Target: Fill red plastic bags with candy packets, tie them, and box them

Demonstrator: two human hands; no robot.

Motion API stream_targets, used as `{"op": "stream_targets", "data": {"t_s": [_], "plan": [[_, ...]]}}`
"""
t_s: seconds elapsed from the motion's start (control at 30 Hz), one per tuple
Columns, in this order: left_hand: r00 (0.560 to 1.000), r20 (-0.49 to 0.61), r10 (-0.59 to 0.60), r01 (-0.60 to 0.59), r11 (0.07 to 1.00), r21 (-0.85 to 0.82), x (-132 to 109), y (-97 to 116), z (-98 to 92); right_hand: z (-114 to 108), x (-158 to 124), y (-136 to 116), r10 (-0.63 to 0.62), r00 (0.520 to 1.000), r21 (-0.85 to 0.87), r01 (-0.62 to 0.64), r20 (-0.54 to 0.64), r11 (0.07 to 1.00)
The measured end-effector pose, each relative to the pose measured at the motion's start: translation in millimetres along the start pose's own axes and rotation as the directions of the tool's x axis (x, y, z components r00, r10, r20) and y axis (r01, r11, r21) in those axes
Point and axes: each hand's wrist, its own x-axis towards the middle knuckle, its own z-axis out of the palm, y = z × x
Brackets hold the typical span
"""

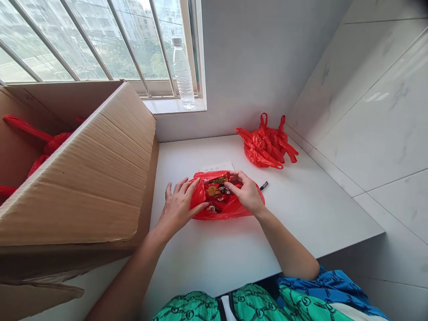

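A red plastic bag (239,208) lies spread on the white table, its mouth open toward me. Inside it shows a red snack packet (212,191) with cartoon print, and part of a second dark red packet (215,207) below. My right hand (246,192) pinches the upper right corner of the upper packet between thumb and fingers. With fingers spread, my left hand (177,207) rests against the left side of the bag. Behind the bag lies a white printed sheet (217,167), partly covered. A black pen (264,186) sticks out at the bag's right.
At the back right of the table (321,214) sits a heap of tied red plastic bags (265,142). A large open cardboard box (110,178) with red bags inside stands on the left. On the window sill is a water bottle (183,76). Tiled wall (377,111) bounds the right.
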Motion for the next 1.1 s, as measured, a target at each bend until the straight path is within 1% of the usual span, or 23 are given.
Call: {"op": "stream_targets", "data": {"t_s": [0.07, 0.13, 0.27, 0.33, 0.43, 0.5, 0.57, 0.67, 0.77, 0.87, 0.93, 0.97, 1.03, 1.1], "plan": [[0.999, -0.034, 0.000, 0.000, 1.000, -0.002, 3, 1, -5.5, -3, 2, 4, 0.025, 1.000, 0.068, -0.024, -0.014, 0.997], [0.999, -0.042, -0.024, 0.024, 1.000, 0.008, 5, -1, -7.3, -7, 5, 8, 0.044, 0.999, 0.120, -0.043, -0.013, 0.992], [0.996, -0.043, -0.085, 0.085, 0.996, 0.014, 6, -6, -3.8, -10, 7, 12, 0.051, 0.999, 0.219, -0.049, -0.001, 0.974], [0.992, -0.056, -0.112, 0.112, 0.994, -0.001, 5, -6, -3.1, -10, 7, 12, 0.057, 0.998, 0.276, -0.056, 0.002, 0.960], [0.989, -0.075, -0.128, 0.123, 0.990, -0.072, 5, 1, -7.0, -8, 6, 12, 0.076, 0.997, 0.360, -0.079, 0.023, 0.929], [0.989, -0.103, -0.108, 0.090, 0.982, -0.164, 5, 8, -11.8, -7, 4, 11, 0.077, 0.997, 0.381, -0.083, 0.032, 0.921], [0.987, -0.132, -0.094, 0.051, 0.953, -0.299, 6, 14, -16.4, -6, 2, 8, 0.070, 0.997, 0.360, -0.081, 0.044, 0.929], [0.978, -0.157, -0.135, 0.037, 0.861, -0.508, 7, 21, -19.8, -6, -2, 5, 0.052, 0.996, 0.316, -0.074, 0.077, 0.946], [0.961, -0.177, -0.213, 0.065, 0.795, -0.603, 9, 22, -18.6, -6, -3, 4, 0.034, 0.993, 0.313, -0.068, 0.113, 0.947], [0.956, -0.162, -0.246, 0.082, 0.751, -0.655, 9, 20, -15.8, -6, -2, 6, 0.041, 0.988, 0.287, -0.082, 0.148, 0.954], [0.957, -0.157, -0.242, 0.079, 0.741, -0.666, 8, 19, -14.0, -6, -1, 7, 0.024, 0.988, 0.250, -0.063, 0.154, 0.966], [0.958, -0.163, -0.237, 0.075, 0.752, -0.655, 8, 18, -13.1, -7, 0, 7, 0.005, 0.990, 0.223, -0.036, 0.139, 0.974], [0.958, -0.184, -0.221, 0.077, 0.813, -0.577, 7, 16, -11.0, -11, -1, 7, -0.050, 0.997, 0.113, 0.044, 0.055, 0.993], [0.962, -0.174, -0.209, 0.117, 0.895, -0.431, 5, 13, -8.3, -17, -2, 4, -0.143, 0.987, -0.077, 0.137, -0.070, 0.988]]}}
